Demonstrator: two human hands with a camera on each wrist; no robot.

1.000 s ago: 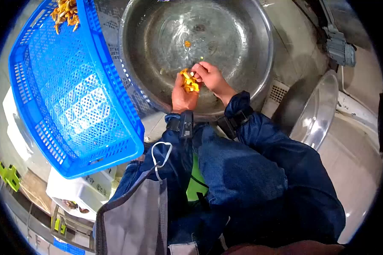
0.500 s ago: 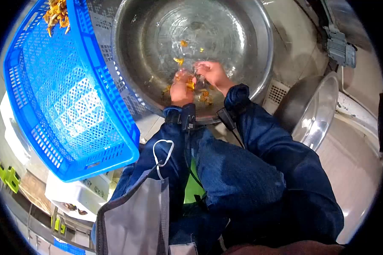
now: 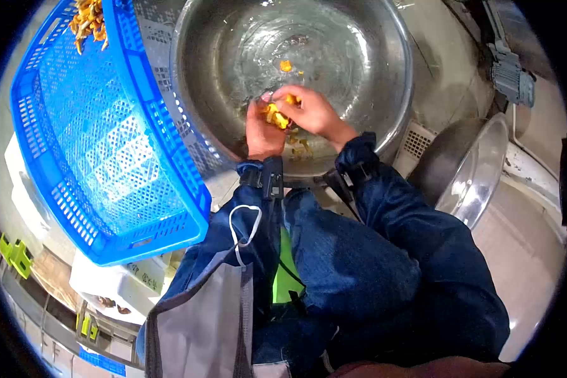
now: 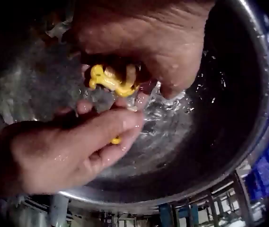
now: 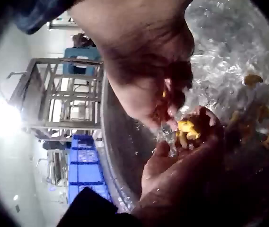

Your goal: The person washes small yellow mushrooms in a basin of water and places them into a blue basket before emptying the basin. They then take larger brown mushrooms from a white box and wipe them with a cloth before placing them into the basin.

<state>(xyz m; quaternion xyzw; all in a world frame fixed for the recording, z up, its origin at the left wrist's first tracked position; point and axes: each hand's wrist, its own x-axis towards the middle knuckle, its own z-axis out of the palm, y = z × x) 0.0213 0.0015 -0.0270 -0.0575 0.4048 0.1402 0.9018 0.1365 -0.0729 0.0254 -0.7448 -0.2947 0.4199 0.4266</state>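
Over the water in a wide metal basin, my two hands work close together. My left hand cups a small bunch of yellow mushrooms, its fingers curled round them. From the right, my right hand reaches in with bent fingers. A small yellow mushroom piece shows between its fingers in the left wrist view. Both hands look wet. A loose orange-yellow piece floats further out in the basin, and several more lie in the water near the basin's front wall.
A blue perforated basket stands at the left with orange-yellow mushrooms at its far end. To the right a metal bowl leans on its side. A white box sits behind the basket's near end.
Half a second ago both hands were down in the water with pieces floating around them. Now they are raised, and the left holds a visible bunch, with the right hand against it.
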